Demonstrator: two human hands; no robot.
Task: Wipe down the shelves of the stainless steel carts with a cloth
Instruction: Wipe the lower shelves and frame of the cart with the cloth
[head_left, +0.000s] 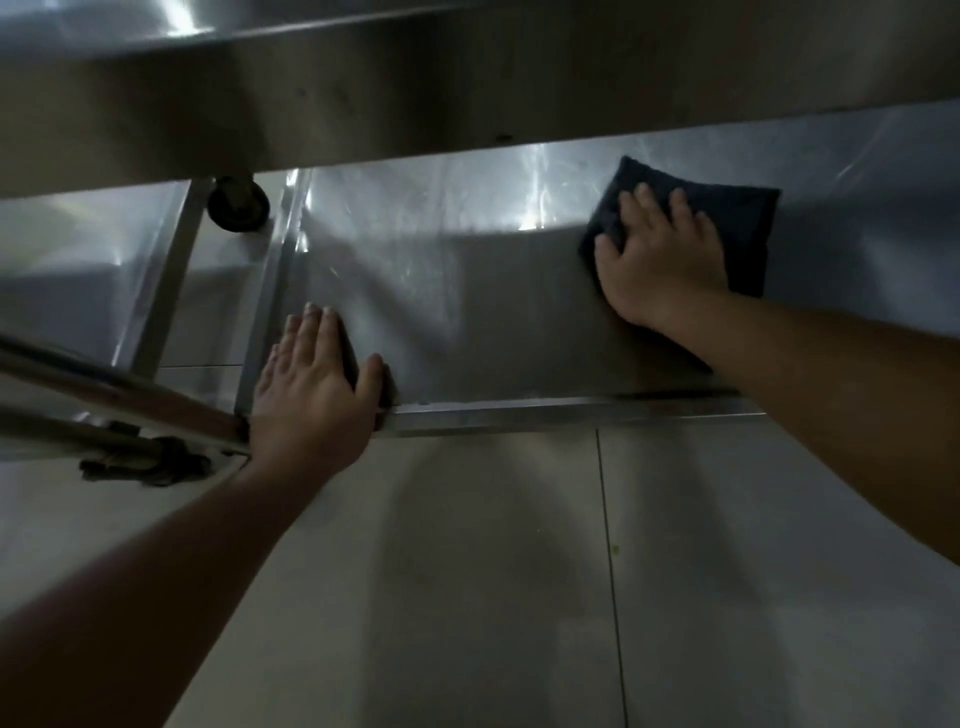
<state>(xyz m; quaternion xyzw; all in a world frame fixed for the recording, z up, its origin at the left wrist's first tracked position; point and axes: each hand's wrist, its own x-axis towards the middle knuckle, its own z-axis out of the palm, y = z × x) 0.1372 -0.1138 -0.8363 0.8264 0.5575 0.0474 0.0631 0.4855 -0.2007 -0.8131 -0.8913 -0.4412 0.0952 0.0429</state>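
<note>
right hand (657, 257) flat, pressing dark cloth (727, 218) on lower shelf (467, 291) | left hand (317, 389) spread on shelf corner

Bottom shelf (467, 312) of the steel cart was shiny, scuffed metal with a raised lip along the near edge. A dark folded cloth (727, 218) lay flat on it toward the right, and the whole cart sat on a pale tiled floor (493, 571).

Cloth (727, 218) partly under right hand (655, 260)
</note>
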